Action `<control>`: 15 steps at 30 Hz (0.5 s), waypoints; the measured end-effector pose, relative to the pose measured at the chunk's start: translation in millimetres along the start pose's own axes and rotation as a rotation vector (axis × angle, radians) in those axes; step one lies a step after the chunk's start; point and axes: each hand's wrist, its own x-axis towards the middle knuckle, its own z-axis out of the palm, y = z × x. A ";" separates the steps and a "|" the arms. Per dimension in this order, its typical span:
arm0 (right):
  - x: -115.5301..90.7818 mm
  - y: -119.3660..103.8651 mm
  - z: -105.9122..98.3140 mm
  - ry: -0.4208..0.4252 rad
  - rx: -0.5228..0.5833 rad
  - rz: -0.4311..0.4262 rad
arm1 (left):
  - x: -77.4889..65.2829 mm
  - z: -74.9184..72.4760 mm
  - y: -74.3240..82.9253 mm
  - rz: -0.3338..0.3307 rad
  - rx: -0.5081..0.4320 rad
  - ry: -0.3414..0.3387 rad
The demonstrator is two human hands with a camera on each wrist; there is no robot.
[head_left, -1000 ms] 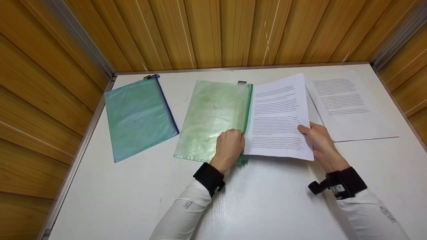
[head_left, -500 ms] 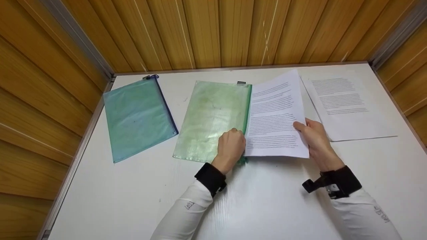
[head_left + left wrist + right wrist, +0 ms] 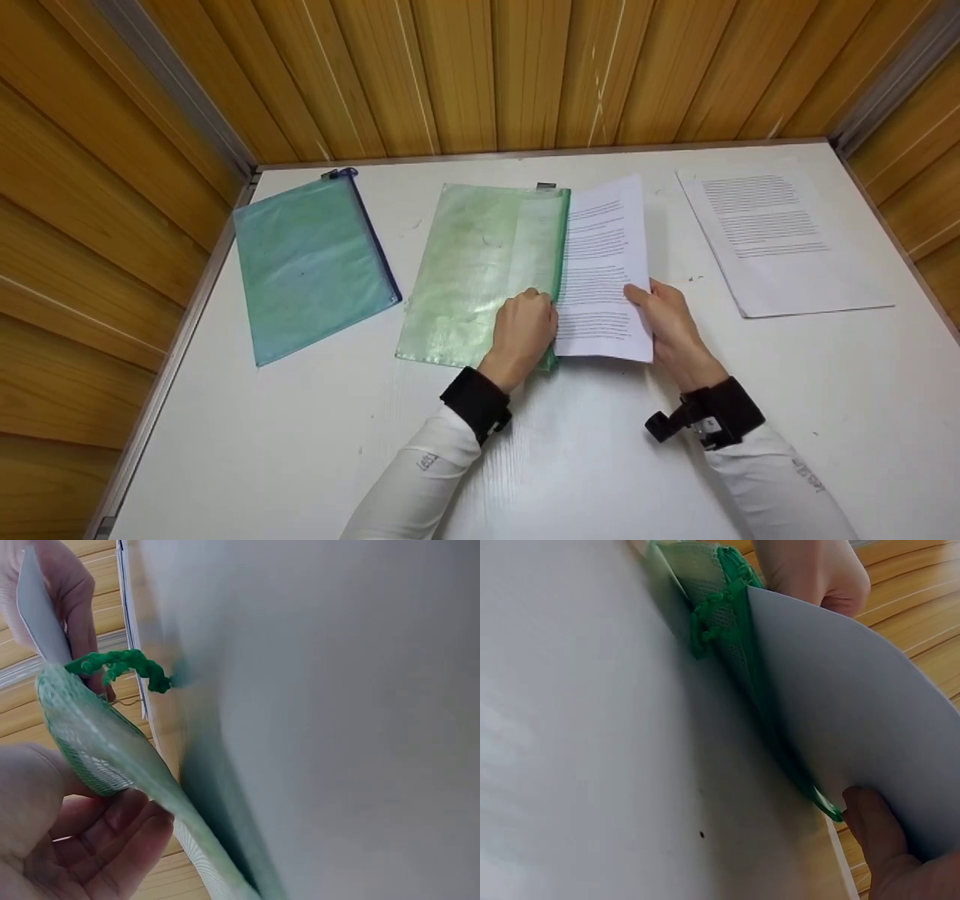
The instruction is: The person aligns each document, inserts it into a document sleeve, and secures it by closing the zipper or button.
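Observation:
A pale green zip pouch [image 3: 469,255] lies in the middle of the table in the head view, its zip edge to the right. My left hand [image 3: 519,334] grips the pouch near the lower end of that edge; in the left wrist view its fingers [image 3: 112,840] curl against the mesh. Printed paper [image 3: 600,285] stands partly inside the pouch, its left strip showing faintly through the plastic. My right hand [image 3: 671,326] pinches the paper's right edge, thumb on the printed face. A frayed green zip end [image 3: 712,622] hangs from the pouch's near corner in the right wrist view.
A blue-green zip pouch [image 3: 311,270] with a dark blue zip lies at the left. More printed paper [image 3: 787,247] lies at the right of the white table [image 3: 247,442]. Wood-patterned walls [image 3: 480,75] stand behind and at both sides.
My right hand has moved left with the paper, sliding it farther into the green pouch; less of it now sticks out. My left hand has stayed nearly in place on the pouch.

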 end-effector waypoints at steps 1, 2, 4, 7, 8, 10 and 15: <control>1.4 1.2 1.8 -0.008 -0.004 0.008 | 0.1 -0.5 -0.3 -0.001 -0.009 -0.008; 2.6 2.3 3.4 -0.019 -0.010 0.014 | 0.2 -1.0 -0.5 -0.002 -0.014 -0.016; 5.2 4.0 4.3 -0.038 -0.040 0.025 | 0.4 -2.0 -1.1 -0.005 -0.028 -0.030; 8.8 4.6 -0.1 -0.064 -0.104 0.033 | 0.5 -2.6 -2.0 -0.019 -0.052 -0.048; 9.7 4.2 -3.1 -0.071 -0.117 0.031 | 0.5 -2.6 -2.4 -0.026 -0.059 -0.051; 11.6 2.9 -10.5 -0.090 -0.117 0.027 | 0.5 -2.4 -3.0 -0.039 -0.078 -0.058; 14.2 -1.7 -30.3 -0.149 -0.094 0.039 | 0.2 -2.7 -4.7 -0.053 -0.108 -0.061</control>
